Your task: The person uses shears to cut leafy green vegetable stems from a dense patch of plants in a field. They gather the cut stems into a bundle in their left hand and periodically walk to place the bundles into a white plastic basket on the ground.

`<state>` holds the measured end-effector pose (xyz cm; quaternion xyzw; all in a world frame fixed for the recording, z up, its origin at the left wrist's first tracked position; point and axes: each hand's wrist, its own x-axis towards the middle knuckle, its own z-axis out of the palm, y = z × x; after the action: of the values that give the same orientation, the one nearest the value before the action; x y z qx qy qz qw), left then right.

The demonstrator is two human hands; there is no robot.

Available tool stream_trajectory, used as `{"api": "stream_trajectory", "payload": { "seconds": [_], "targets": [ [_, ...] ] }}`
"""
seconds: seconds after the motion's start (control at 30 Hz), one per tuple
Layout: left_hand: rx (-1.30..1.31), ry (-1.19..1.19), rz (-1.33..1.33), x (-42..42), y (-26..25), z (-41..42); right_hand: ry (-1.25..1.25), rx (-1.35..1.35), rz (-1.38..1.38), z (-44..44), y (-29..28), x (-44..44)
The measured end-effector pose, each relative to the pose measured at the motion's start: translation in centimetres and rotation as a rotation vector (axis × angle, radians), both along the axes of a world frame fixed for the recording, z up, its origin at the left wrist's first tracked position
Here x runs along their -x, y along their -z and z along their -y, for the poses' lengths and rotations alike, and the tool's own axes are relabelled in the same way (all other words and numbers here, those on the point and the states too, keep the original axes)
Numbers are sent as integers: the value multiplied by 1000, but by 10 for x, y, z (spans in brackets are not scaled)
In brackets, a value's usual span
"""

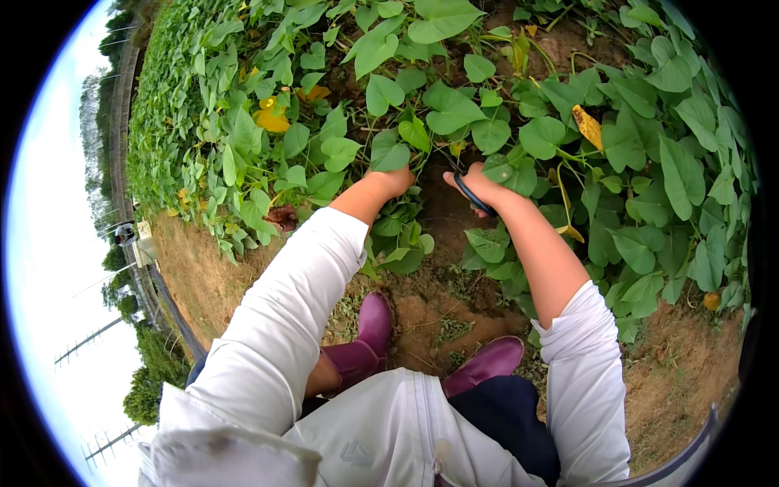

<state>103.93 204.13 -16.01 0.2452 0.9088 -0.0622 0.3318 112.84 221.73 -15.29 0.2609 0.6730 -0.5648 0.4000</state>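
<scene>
My left hand (394, 181) is closed around leafy sweet potato vines, its fingers mostly hidden behind the back of the hand. A bunch of green leaves (401, 246) hangs just below it. To its right, my right hand (481, 185) grips scissors (473, 193) with dark handles. Their thin blades point up and left toward stems between the two hands, partly lost among the foliage. Heart-shaped leaves (453, 109) spread above both hands, and one leaf (500, 170) overlaps my right hand. Bare brown soil (439, 195) shows in the gap between the hands.
Purple rubber boots (374, 322) stand on dirt at the bed's edge. Dense vines (639, 140) spread to the right, with yellowed leaves (272, 115) scattered about. A dirt strip (195, 262) runs along the left, beside a distant wall (125, 122) and a far-off person (125, 234).
</scene>
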Motion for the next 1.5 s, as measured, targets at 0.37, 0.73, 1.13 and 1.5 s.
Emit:
{"api": "stream_trajectory", "payload": {
  "seconds": [0.37,0.73,1.13,1.5],
  "targets": [
    [-20,133,-35,-1,-7,-7,-581,-375,-244,-18,-15,22],
    [7,27,15,-5,-3,-16,-665,-439,-364,-4,14,47],
    [144,82,57,-7,-20,-27,-421,-765,-631,33,52,43],
    [-595,-637,392,-57,-95,10,25,-34,-284,-18,-29,-81]
  ]
}}
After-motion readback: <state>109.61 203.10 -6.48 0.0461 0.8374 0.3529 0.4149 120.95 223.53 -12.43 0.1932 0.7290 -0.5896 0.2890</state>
